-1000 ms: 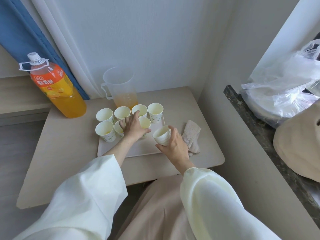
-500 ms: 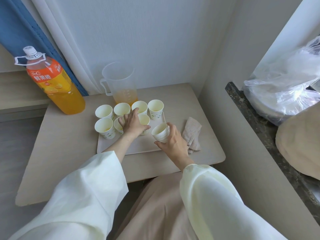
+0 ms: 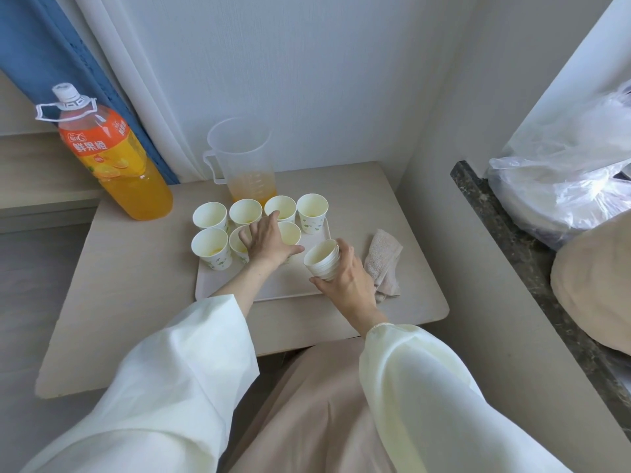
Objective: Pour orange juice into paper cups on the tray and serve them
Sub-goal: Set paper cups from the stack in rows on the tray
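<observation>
Several white paper cups (image 3: 210, 216) stand in two rows on the pale tray (image 3: 293, 285) in the middle of the small table. My left hand (image 3: 268, 242) rests over the front row, its fingers spread around a cup (image 3: 289, 233) there. My right hand (image 3: 345, 279) holds a tilted stack of paper cups (image 3: 322, 259) above the tray's right edge. A clear pitcher (image 3: 244, 162) with a little orange juice stands just behind the cups. A big orange juice bottle (image 3: 109, 158) with a white cap stands at the table's back left.
A folded beige cloth (image 3: 384, 261) lies on the table (image 3: 136, 302) right of the tray. To the right a dark stone counter (image 3: 512, 240) carries a white plastic bag (image 3: 563, 172). A wall and curtains close the back.
My left hand has shifted slightly over the front row of cups. The right hand and its stack of cups have stayed near the tray's right edge. The camera view has tilted down a little.
</observation>
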### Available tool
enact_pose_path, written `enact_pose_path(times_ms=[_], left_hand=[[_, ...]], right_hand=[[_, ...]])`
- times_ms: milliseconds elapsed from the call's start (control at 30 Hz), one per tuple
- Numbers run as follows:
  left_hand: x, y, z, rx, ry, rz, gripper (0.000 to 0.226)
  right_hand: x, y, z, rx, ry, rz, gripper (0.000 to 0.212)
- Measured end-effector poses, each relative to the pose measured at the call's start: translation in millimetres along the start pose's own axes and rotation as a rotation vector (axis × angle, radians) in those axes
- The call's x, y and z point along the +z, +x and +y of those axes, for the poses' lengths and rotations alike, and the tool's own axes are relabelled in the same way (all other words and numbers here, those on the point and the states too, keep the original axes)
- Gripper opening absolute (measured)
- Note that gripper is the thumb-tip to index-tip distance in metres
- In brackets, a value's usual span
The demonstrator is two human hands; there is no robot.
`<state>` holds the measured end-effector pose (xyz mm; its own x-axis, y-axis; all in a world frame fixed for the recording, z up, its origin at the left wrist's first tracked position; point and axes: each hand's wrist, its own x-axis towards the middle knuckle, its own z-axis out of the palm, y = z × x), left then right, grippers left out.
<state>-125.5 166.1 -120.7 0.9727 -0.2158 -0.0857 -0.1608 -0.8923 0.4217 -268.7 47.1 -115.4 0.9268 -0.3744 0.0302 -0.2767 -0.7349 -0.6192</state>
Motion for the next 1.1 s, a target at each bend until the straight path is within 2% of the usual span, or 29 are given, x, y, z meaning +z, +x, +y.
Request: enact_pose_path(times_ms=[167, 233, 300, 400, 467, 533, 633, 733, 867, 1000, 1100], left_hand=[[-6.3, -6.4, -3.3, -0.006, -0.003, 0.004, 0.097], [-10.0, -13.2, -3.5, 0.004, -0.017, 0.070, 0.083], [-11.3, -25.6, -0.1, 0.075, -0.105, 0.118, 0.059], [-9.3, -50.7, 10.9, 0.189, -0.387, -0.035, 0.037], [-9.4, -69.1, 18.8, 0.202, -0.489, -0.204, 0.041], [-9.7, -82.7, 23.9, 0.149, -0.557, -0.333, 0.056], [-14.1, -93.1, 24.3, 0.031, -0.673, -0.419, 0.062], [-21.2, -96.7, 20.0, -0.006, -0.671, -0.491, 0.076], [-29.3, -102.1, 24.3, -0.007, -0.659, -0.479, 0.084], [-27.9, -101.9, 27.5, -0.063, -0.712, -0.423, 0.066], [-26.6, -103.3, 33.6, -0.116, -0.724, -0.356, 0.065]], right_hand=[[-1.2, -4.2, -0.7, 0.006, 0.003, 0.018, 0.075], [-3.4, -7.0, -3.3, 0.028, 0.001, 0.024, 0.074], [-4.0, -11.6, -7.3, 0.034, -0.030, 0.023, 0.073], [0.2, -19.5, -13.5, 0.012, -0.074, 0.028, 0.070], [2.8, -25.9, -17.5, 0.013, -0.115, 0.031, 0.066], [2.8, -32.7, -19.5, 0.009, -0.141, 0.045, 0.062], [-1.6, -43.7, -19.0, 0.000, -0.119, 0.063, 0.057], [-9.0, -50.9, -19.1, -0.008, -0.105, 0.069, 0.058], [-16.8, -56.8, -21.0, -0.019, -0.106, 0.069, 0.062], [-21.2, -54.5, -23.3, -0.041, -0.127, 0.053, 0.060], [-22.7, -49.1, -25.1, -0.053, -0.171, 0.023, 0.056]])
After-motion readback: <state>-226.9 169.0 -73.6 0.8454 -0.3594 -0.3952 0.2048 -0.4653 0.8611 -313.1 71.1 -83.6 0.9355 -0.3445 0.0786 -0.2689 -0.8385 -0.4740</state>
